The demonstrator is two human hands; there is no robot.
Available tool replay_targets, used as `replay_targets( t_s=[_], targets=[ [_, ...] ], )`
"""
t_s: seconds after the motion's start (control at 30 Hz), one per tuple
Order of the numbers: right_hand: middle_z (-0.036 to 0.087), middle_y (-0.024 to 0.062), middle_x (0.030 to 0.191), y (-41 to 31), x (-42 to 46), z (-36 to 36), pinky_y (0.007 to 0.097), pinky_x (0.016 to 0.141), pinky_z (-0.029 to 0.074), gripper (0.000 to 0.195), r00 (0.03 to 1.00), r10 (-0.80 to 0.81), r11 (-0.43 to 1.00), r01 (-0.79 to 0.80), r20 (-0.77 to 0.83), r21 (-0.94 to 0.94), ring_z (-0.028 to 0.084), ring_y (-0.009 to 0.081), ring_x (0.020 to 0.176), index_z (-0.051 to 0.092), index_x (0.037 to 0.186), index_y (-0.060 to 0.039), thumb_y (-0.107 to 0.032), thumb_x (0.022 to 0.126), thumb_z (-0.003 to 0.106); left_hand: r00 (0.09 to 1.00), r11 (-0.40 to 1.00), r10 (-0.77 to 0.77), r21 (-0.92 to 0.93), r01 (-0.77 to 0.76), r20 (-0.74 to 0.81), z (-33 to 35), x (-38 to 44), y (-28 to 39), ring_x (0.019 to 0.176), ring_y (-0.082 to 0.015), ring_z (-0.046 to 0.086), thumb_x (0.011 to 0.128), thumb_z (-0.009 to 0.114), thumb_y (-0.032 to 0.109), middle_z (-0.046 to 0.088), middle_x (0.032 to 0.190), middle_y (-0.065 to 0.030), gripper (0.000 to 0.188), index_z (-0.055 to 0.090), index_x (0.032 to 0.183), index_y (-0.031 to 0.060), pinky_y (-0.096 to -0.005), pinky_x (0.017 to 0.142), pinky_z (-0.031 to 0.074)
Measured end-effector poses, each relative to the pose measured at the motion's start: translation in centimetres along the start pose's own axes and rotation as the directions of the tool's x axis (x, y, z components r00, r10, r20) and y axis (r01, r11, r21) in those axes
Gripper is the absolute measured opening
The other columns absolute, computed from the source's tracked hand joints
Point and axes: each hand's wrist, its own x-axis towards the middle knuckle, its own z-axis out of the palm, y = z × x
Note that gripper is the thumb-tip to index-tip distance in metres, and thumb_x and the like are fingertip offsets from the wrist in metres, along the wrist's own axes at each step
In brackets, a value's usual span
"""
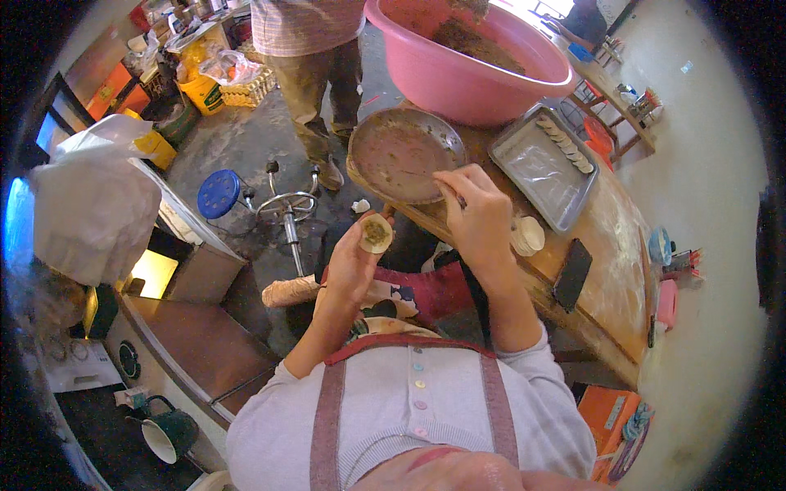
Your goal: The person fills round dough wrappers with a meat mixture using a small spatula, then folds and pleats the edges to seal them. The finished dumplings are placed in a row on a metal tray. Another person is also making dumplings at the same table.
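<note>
In my left hand rests a round dough wrapper with a dab of greenish-brown filling at its middle. My right hand is closed around a thin utensil, mostly hidden by the fingers, over the near rim of a metal bowl. Traces of filling smear that bowl's inside. To the right of my right hand lies a stack of round wrappers on the wooden table. Beyond it, a metal tray holds a row of folded dumplings along its far side.
A large pink basin of brown-green filling stands behind the bowl. A black phone-like slab lies near the table edge. Across the floor are a person's legs and a blue-seated stool. At left, a dark green mug sits on a counter.
</note>
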Motion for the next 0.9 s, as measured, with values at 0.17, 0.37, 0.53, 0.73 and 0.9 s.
replay_targets(
  t_s=[0.17, 0.37, 0.53, 0.73, 0.9],
  targets=[
    [0.067, 0.0085, 0.091, 1.1, -4.2, 0.0, 0.0369, 0.064, 0.053, 0.018, 0.993, 0.087, 0.996, -0.085, -0.076, 0.038, 0.067, 0.0280, 0.076, 0.073, 0.102, -0.0103, -0.007, 0.084, 0.071, 1.000, 0.999, 0.002, 0.040, -0.003, 0.019, 0.2, -0.1, 0.2, 0.126, -0.0330, 0.054, 0.105, 0.044, 0.024, 0.056, 0.132, -0.0199, 0.042, 0.047, 0.134, -0.0057, -0.0450, 0.108, 0.043],
    [0.067, 0.0086, 0.093, 2.0, -6.1, -0.7, 0.0372, 0.062, 0.054, 0.024, 0.992, 0.097, 0.994, -0.091, -0.085, 0.064, 0.067, 0.0274, 0.076, 0.073, 0.107, -0.0111, -0.005, 0.084, 0.071, 0.999, 0.999, -0.038, 0.004, 0.038, -0.034, 1.2, -0.7, 0.4, 0.128, -0.0338, 0.052, 0.106, 0.040, 0.023, 0.054, 0.135, -0.0212, 0.040, 0.046, 0.134, -0.0056, -0.0465, 0.109, 0.043],
    [0.067, 0.0090, 0.093, 2.4, -6.4, -1.0, 0.0374, 0.062, 0.054, 0.028, 0.993, 0.099, 0.993, -0.094, -0.071, 0.070, 0.068, 0.0276, 0.075, 0.073, 0.109, -0.0112, -0.002, 0.083, 0.070, 0.997, 0.998, -0.048, 0.048, 0.051, -0.056, 1.3, -1.2, 0.5, 0.126, -0.0331, 0.054, 0.105, 0.044, 0.025, 0.055, 0.134, -0.0207, 0.040, 0.047, 0.133, -0.0041, -0.0457, 0.107, 0.044],
    [0.067, 0.0109, 0.093, 2.1, -6.1, -1.1, 0.0363, 0.065, 0.054, 0.029, 0.991, 0.116, 0.988, -0.108, -0.062, 0.114, 0.067, 0.0279, 0.077, 0.072, 0.109, -0.0086, 0.001, 0.082, 0.068, 0.997, 0.998, -0.026, 0.059, 0.030, -0.069, 0.7, -1.3, 0.4, 0.127, -0.0343, 0.053, 0.105, 0.043, 0.024, 0.053, 0.135, -0.0215, 0.042, 0.045, 0.135, -0.0054, -0.0466, 0.108, 0.043],
    [0.066, 0.0131, 0.093, 1.9, -5.8, -1.4, 0.0337, 0.070, 0.052, 0.027, 0.988, 0.146, 0.980, -0.138, -0.047, 0.145, 0.065, 0.0271, 0.082, 0.072, 0.109, -0.0046, 0.005, 0.084, 0.066, 0.999, 0.996, -0.029, 0.089, 0.033, -0.046, 0.1, -1.2, 0.3, 0.127, -0.0348, 0.052, 0.105, 0.043, 0.024, 0.052, 0.136, -0.0221, 0.043, 0.043, 0.136, -0.0054, -0.0465, 0.109, 0.043]
  ],
)
